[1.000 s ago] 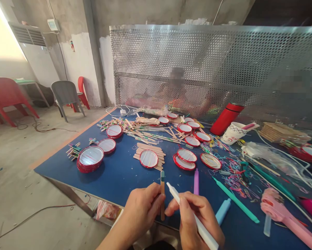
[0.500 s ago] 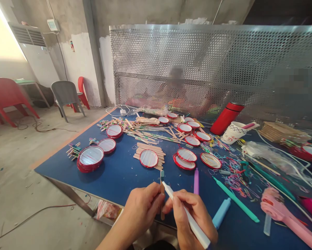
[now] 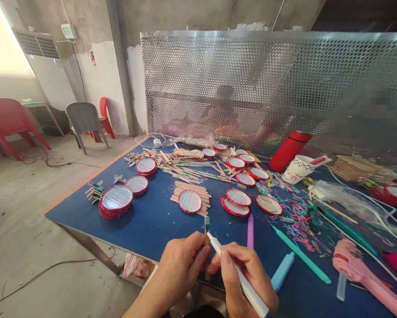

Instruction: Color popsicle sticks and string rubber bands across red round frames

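Stick (image 3: 207,240), white marker (image 3: 251,294); both in hands (image 3: 185,256) (image 3: 251,267)

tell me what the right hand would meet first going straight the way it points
The right hand, white marker leading, would likely meet the flat, teal-ended wooden stick first; depth there is unclear.

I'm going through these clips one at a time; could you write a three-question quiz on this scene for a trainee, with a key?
1. Which hand holds the white marker, and what does the other hand hold?
2. What is right beside the paper cup? A) a wall clock B) a red bottle C) a blue bucket
3. True or false: a red-rimmed disc rests on a row of flat sticks.

Key:
1. The right hand; the left hand holds a wooden stick with a teal end.
2. B
3. True
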`<state>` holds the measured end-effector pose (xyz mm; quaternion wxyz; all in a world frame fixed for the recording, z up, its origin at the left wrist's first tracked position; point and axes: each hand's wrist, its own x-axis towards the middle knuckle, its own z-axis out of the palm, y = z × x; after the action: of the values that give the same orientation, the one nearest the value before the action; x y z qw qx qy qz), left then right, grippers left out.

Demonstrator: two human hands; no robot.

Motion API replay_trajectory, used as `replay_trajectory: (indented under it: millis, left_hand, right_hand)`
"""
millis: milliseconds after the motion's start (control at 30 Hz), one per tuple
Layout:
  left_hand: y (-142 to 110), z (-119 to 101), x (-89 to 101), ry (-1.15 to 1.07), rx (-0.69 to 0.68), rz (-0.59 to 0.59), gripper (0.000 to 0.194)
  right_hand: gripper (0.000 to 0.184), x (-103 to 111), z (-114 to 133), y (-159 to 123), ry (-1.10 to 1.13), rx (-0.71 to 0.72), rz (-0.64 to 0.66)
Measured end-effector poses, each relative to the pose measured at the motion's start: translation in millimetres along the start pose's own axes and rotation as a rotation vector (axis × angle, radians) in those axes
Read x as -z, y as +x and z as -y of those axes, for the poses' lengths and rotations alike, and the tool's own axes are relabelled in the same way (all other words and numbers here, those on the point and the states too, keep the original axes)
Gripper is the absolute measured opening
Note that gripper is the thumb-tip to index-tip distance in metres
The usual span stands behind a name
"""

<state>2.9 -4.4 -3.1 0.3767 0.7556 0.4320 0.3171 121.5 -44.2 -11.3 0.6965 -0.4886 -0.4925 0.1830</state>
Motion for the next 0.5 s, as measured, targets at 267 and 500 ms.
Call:
replay_trajectory:
  millis: [267,500]
  left_hand:
    - [-1.1,-1.6,0.9,-0.021,-0.002,0.015,0.026]
    - [-0.4,0.8,-0.5,0.0,0.001,0.006,0.026]
  right_hand:
    - [0.018,-2.0,7.8,1.3,0.053,-0.054,-0.073]
    - [0.014,-1.7,4.8,0.2,0.03,-0.006,-0.032]
